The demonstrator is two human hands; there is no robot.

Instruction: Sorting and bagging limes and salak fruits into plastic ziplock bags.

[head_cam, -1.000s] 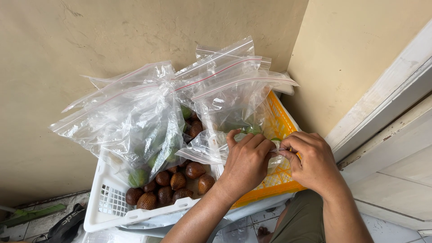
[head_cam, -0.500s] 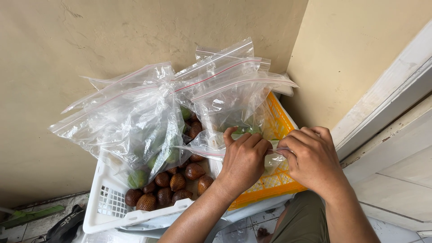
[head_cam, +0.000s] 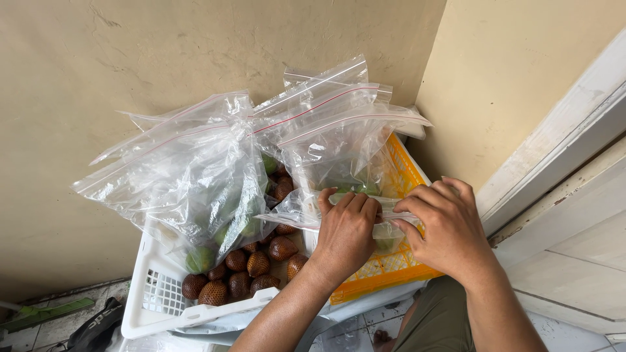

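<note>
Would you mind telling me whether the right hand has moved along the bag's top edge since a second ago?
Yes, slightly. The right hand has shifted left along the plastic bag, toward the left hand, judged against the orange basket.

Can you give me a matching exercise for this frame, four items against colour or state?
Items:
1. left hand
2. basket on the left
3. basket on the right
4. scaly fruits

Descriptions:
A. orange
B. reddish-brown, loose in a basket
C. white, slotted walls
D. pinching a clear zip bag

Pairs: 1-D, 2-C, 3-A, 4-B
</note>
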